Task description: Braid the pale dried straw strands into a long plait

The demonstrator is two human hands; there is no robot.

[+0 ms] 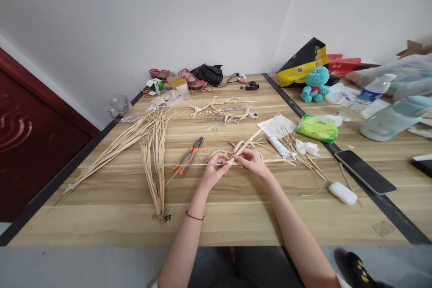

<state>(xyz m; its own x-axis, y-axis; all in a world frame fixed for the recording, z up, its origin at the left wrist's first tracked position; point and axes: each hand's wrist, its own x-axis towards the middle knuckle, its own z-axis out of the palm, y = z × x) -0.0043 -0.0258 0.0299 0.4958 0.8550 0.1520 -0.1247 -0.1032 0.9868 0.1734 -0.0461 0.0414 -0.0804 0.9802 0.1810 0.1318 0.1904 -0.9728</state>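
Observation:
My left hand (pixel 216 167) and my right hand (pixel 249 159) meet over the middle of the wooden table (pixel 236 216), both pinched on a wrapped straw stalk (pixel 243 146) that slants up to the right. A thin metal wire (pixel 182 164) runs out leftward from my left hand's fingers. Orange-handled pliers (pixel 187 155) lie just left of my hands. A small white tube (pixel 278 146) rests to the right of my right hand.
Long bundles of dry straw (pixel 148 144) fan across the left half. Finished straw pieces (pixel 219 110) lie further back. At right are a green wipes pack (pixel 317 128), a phone (pixel 364 171), a white earbud case (pixel 342 192), a teal plush (pixel 315 83) and a bottle (pixel 373 91).

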